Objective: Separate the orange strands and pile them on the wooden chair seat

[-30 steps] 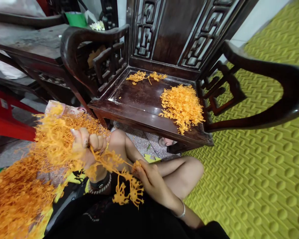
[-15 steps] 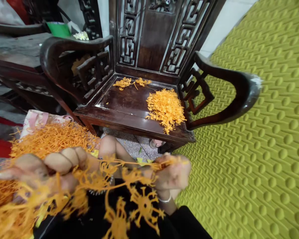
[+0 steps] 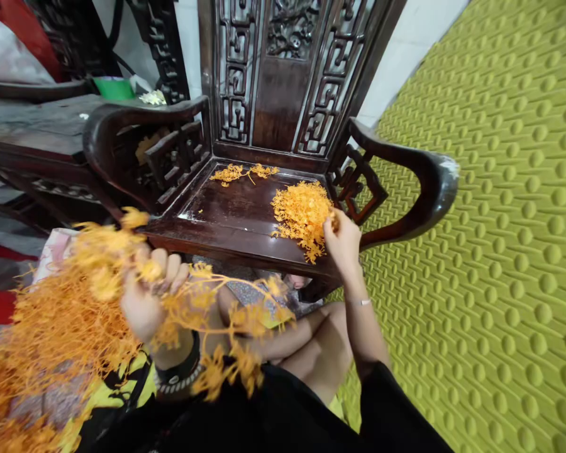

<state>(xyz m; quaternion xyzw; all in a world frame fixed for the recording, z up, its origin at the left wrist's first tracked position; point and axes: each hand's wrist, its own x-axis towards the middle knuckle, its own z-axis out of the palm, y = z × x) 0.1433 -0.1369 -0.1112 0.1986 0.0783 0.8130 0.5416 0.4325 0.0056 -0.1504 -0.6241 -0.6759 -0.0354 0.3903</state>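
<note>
My left hand point(image 3: 146, 299) is closed around a bunch of orange plastic flower strands point(image 3: 226, 308), which spread out on both sides of the fist and dangle over my lap. On the dark wooden chair seat point(image 3: 238, 211) lies a heap of small orange flower pieces point(image 3: 299, 211). My right hand point(image 3: 343, 239) reaches to the right edge of this heap, its fingers pinched at an orange piece. Smaller orange sprigs point(image 3: 229, 173) rest near the back of the seat. A large pile of thin orange strands point(image 3: 66, 314) fills the lower left.
The chair's curved armrests point(image 3: 434, 189) stand on both sides of the seat. A dark side table point(image 3: 38, 126) at the left bears a green container point(image 3: 114, 88). Textured yellow-green matting point(image 3: 500, 251) covers the right side.
My right hand has gone from in front of my lap up to the heap on the seat. My left hand has come into clearer view, still gripping the strands. The view has shifted slightly.
</note>
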